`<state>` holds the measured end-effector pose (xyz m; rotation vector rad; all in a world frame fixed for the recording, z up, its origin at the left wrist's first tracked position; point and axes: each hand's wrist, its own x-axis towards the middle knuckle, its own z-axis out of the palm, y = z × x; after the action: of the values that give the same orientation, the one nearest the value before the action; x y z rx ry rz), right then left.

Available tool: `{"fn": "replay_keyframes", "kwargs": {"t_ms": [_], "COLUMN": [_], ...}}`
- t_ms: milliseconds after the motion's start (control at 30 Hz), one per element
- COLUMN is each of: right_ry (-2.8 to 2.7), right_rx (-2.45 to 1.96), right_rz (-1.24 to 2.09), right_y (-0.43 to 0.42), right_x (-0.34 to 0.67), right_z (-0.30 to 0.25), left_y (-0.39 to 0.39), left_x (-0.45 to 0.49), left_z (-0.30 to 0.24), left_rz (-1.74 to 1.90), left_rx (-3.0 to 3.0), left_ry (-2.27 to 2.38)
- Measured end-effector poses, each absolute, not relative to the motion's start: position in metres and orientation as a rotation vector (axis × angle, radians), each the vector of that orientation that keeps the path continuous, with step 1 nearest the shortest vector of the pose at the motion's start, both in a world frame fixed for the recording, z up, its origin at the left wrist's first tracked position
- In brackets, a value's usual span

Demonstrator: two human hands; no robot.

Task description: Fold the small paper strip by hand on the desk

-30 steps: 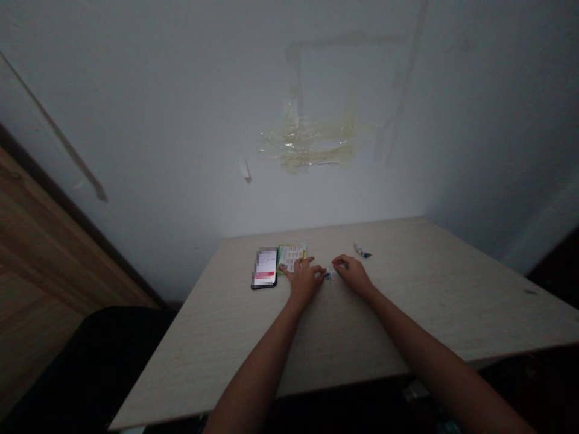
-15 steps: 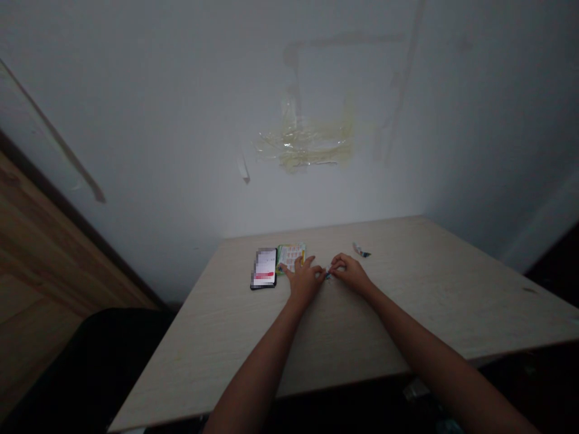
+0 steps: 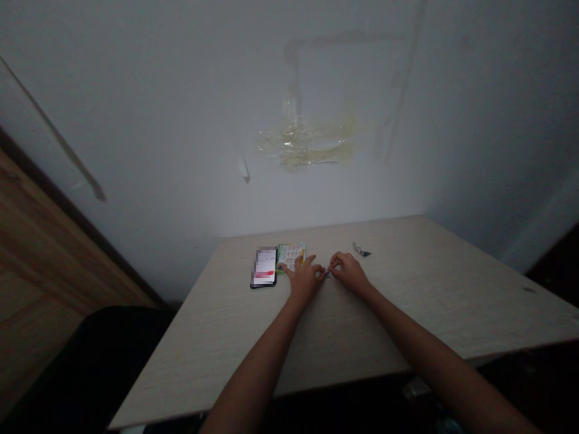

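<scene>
Between my two hands is a small blue-and-white piece (image 3: 328,273), too small and dark to name. My left hand (image 3: 306,278) pinches its left side with thumb and a finger, the other fingers spread over a green-edged printed packet (image 3: 291,253). My right hand (image 3: 348,271) has its fingertips pressed together at the piece's right side. Beyond the right hand lies a crumpled strip (image 3: 361,249), white with a dark, colourful end. The fingers partly cover both the small piece and the packet.
A phone (image 3: 264,268) with its screen lit lies left of the packet. The pale wooden table (image 3: 362,337) meets a wall (image 3: 181,150) bearing clear, yellowed tape (image 3: 312,144). A dark shape (image 3: 104,355) stands beside the table's left edge.
My right hand has shifted very slightly to the left, closer to my left hand. The left hand, packet, phone and crumpled strip stay in place.
</scene>
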<state>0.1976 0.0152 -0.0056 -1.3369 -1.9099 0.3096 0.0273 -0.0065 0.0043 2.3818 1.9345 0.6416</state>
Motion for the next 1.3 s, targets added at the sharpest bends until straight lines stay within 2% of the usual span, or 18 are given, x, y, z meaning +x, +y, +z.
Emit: {"fn": "replay_keyframes", "kwargs": {"t_ms": [467, 900, 1300], "right_ry": [-1.829, -1.629, -1.895], "right_rx": [-1.426, -1.190, -1.246], "right_rz": [0.279, 0.637, 0.481], "right_y": [0.027, 0.037, 0.026], "right_x": [0.194, 0.204, 0.201], "right_z": [-0.006, -0.028, -0.013], "left_y": [-0.006, -0.008, -0.010], "left_x": [0.026, 0.027, 0.026], "left_z": [0.006, 0.002, 0.008], "left_rz": [0.658, 0.690, 0.638], "left_rx": [2.348, 2.365, 2.341], "left_ry": [1.891, 1.941, 1.999]}}
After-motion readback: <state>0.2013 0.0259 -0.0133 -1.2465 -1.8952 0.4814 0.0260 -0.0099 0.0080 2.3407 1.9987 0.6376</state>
